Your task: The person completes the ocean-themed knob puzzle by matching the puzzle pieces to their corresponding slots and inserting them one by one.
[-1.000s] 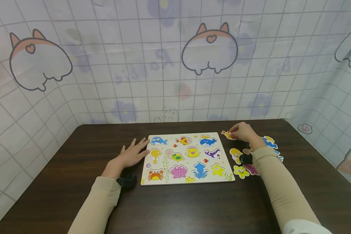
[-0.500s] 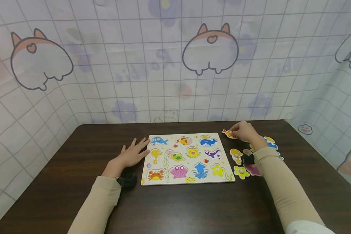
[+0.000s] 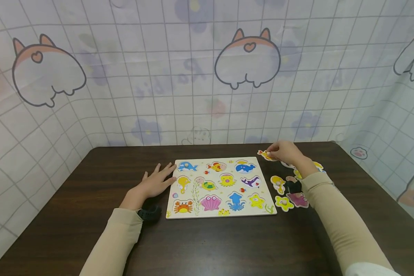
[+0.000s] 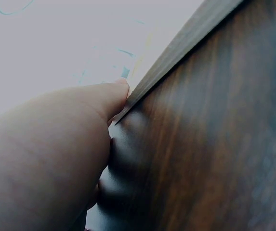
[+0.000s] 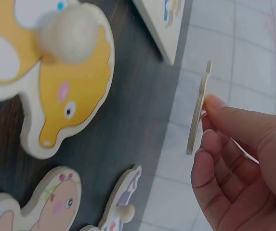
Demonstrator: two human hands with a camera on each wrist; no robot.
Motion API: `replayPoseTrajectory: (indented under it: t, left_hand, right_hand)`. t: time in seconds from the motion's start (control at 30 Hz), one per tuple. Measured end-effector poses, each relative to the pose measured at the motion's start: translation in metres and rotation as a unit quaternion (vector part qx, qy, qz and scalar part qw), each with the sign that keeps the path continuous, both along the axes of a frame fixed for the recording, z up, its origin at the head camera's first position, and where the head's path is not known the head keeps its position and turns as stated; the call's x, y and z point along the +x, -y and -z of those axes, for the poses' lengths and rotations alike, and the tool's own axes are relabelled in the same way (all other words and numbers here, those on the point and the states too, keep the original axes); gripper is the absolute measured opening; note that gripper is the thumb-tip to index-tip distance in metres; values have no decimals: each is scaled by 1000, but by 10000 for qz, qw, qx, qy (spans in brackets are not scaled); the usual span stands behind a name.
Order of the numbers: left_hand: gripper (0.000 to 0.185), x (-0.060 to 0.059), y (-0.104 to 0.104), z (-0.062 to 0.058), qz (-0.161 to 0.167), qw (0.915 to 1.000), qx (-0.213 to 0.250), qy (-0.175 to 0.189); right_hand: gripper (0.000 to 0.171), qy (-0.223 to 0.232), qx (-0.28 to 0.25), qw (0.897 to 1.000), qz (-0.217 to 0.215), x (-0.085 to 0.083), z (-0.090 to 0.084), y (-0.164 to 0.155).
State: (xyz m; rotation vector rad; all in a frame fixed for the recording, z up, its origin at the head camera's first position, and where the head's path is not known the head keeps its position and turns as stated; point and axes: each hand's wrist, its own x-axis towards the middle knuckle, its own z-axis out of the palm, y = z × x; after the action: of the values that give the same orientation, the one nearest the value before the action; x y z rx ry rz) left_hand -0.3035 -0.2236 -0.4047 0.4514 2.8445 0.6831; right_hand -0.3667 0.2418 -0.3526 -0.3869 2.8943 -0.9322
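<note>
Dark tabletop (image 3: 207,245) seen from above: the right hand (image 3: 284,151), pinching the fish piece (image 3: 264,155), has lifted it off the table beyond the puzzle board's (image 3: 220,212) far right corner, while its wrist view shows fingertips (image 5: 214,103) clamping the piece (image 5: 197,108) edge-on, and the left hand (image 3: 155,182) stays flat, fingers (image 4: 113,94) straight against the board's left edge (image 4: 176,53).

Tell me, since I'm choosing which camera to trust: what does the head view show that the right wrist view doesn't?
Only the head view shows the whole white wooden puzzle board and the left hand resting flat at its left edge. Only the right wrist view shows the thin wooden piece edge-on, lifted off the dark wooden table. Both show the right hand pinching that piece, with loose pieces nearby.
</note>
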Motion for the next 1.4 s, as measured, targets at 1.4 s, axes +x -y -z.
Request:
replayPoseTrajectory:
  t: [1.4]
  left_hand:
    - [66,-1,0,0,-20,10000,-81,-8]
  right_hand:
    - [22,51,61,9987,-509,3,-16,92]
